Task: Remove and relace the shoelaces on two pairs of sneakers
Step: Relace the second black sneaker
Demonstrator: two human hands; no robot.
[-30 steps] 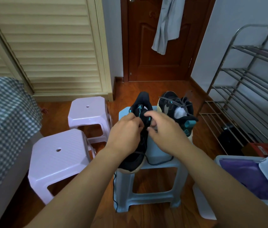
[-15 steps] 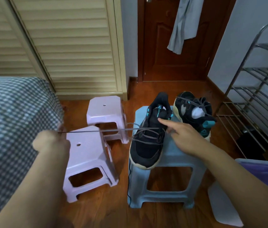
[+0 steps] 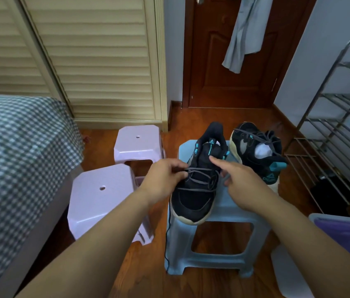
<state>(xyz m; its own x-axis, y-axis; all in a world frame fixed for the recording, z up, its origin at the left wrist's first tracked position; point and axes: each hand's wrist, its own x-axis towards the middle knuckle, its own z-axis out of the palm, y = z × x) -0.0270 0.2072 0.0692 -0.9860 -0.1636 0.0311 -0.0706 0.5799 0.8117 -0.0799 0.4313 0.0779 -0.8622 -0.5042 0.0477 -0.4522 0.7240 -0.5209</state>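
2 lilac stools [image 3: 105, 196] beside bed [image 3: 19, 151]

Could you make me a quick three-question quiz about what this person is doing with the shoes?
1. True or false: both sneakers sit on the blue stool.
2. Which hand pinches the grey lace: A) left hand B) right hand?
3. Fill in: the right hand's index finger rests on the near sneaker's ____.

Key: 1 true, the far sneaker stands there too. 2 A. 3 tongue.
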